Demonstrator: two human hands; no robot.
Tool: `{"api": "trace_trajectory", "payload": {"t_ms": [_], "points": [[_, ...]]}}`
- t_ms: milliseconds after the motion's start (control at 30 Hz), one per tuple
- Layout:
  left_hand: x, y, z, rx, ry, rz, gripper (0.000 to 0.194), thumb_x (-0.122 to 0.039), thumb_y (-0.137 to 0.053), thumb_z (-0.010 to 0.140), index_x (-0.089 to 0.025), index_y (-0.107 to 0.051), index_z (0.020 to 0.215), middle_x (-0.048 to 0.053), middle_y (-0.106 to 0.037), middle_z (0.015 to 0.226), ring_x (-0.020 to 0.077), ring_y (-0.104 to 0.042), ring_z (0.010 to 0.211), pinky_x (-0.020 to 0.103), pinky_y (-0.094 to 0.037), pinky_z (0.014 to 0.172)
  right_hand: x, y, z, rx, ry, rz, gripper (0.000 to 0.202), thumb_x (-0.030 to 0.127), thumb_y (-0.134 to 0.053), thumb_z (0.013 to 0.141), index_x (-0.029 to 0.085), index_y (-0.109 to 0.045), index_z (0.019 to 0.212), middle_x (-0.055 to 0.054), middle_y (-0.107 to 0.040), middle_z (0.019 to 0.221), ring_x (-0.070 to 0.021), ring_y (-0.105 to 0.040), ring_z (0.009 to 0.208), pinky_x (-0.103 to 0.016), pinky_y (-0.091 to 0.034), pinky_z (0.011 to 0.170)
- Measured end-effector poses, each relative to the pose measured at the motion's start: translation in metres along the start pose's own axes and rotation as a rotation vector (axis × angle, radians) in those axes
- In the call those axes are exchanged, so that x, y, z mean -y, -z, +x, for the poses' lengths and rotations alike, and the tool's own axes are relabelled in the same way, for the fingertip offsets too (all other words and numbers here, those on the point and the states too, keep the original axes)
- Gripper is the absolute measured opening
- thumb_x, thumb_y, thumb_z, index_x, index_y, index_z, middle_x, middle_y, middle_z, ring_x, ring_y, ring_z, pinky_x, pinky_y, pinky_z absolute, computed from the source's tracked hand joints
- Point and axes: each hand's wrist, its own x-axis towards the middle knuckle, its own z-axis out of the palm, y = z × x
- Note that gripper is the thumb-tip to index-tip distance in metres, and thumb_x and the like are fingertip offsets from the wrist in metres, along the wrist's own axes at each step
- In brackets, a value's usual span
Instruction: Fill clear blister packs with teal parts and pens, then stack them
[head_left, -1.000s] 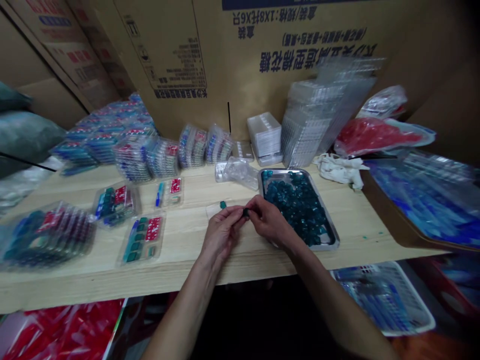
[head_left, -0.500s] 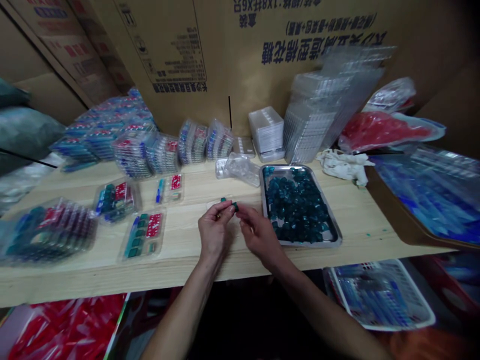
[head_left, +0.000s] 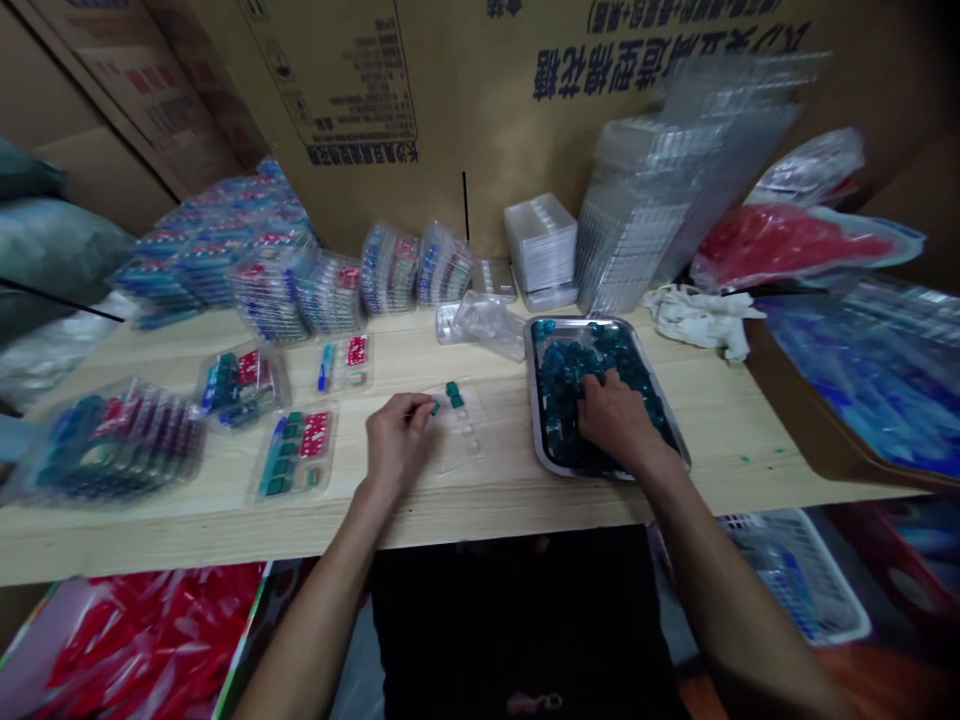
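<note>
My left hand (head_left: 399, 438) is closed in a pinch on a small dark-green translucent block (head_left: 435, 407), just left of a clear plastic blister tray (head_left: 472, 448). In the upper part of that tray sit dark-green blocks (head_left: 454, 393); its lower pockets look clear. My right hand (head_left: 619, 420) reaches into a metal tray (head_left: 551, 462) heaped with teal blocks (head_left: 562, 365). Its fingers are curled down among them, and the fingertips are hidden, so I cannot make out what they hold.
Left of my hands lie a filled blister pack (head_left: 315, 435) and a partly filled one (head_left: 358, 350). Stacked filled packs (head_left: 112, 445) stand further left and behind. Clear tray stacks (head_left: 637, 215), a white glove (head_left: 701, 318) and a carton of blue packaging (head_left: 862, 370) lie behind and right.
My hands have separated. The right one moved right into the metal tray; the left one moved slightly left with a green block. The blister tray between them is now uncovered.
</note>
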Motion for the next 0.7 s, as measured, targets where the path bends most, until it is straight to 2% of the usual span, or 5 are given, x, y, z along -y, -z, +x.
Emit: {"api": "trace_trajectory", "payload": {"t_ms": [133,300,433,533,700], "points": [[0.001,-0.021,0.002,0.143,-0.267,0.194,0.015,-0.02,-0.058,0.088,-0.019,-0.073,0.09,0.006,-0.072,0.087,0.0178,-0.066,0.079,0.029,-0.051,0.074,0.002,-0.004,0.004,0.039,0.043,-0.056,0.03,0.018,-0.039,0.094,0.009,-0.056,0.116,-0.021,-0.058,0.111,-0.0304,-0.064,0.097,-0.038,-0.047,0.08],[0.008,-0.04,0.002,0.246,-0.42,0.255,0.017,-0.018,-0.055,0.09,-0.02,-0.072,0.09,0.007,-0.071,0.093,0.0178,-0.067,0.087,0.028,-0.053,0.077,0.003,-0.006,-0.002,0.089,0.172,0.0,0.027,0.019,-0.042,0.094,0.011,-0.058,0.115,-0.019,-0.056,0.115,-0.0283,-0.061,0.102,-0.035,-0.045,0.084],[0.012,-0.043,-0.003,0.218,-0.404,0.274,0.022,-0.021,-0.052,0.092,-0.02,-0.073,0.099,0.01,-0.067,0.106,0.0169,-0.066,0.086,0.027,-0.053,0.073,0.0,-0.008,-0.005,0.088,0.196,0.026,0.035,0.006,-0.045,0.084,0.009,-0.057,0.117,-0.019,-0.057,0.115,-0.0284,-0.06,0.103,-0.035,-0.044,0.086],[0.013,-0.038,-0.005,0.206,-0.37,0.262,0.025,-0.021,-0.05,0.092,-0.021,-0.072,0.103,0.01,-0.067,0.103,0.0175,-0.066,0.086,0.027,-0.053,0.074,-0.004,-0.009,-0.002,-0.023,0.124,0.156,0.033,0.003,-0.041,0.084,0.009,-0.059,0.111,-0.019,-0.062,0.109,-0.0269,-0.062,0.098,-0.034,-0.044,0.084],[0.007,-0.024,0.0,0.162,-0.314,0.243,0.022,-0.023,-0.056,0.087,-0.022,-0.069,0.105,0.009,-0.069,0.101,0.0218,-0.065,0.089,0.034,-0.053,0.081,-0.01,-0.006,0.003,-0.254,0.05,0.741,0.027,0.015,-0.044,0.086,0.016,-0.06,0.108,-0.007,-0.067,0.09,-0.0204,-0.064,0.082,-0.032,-0.049,0.077]]}}
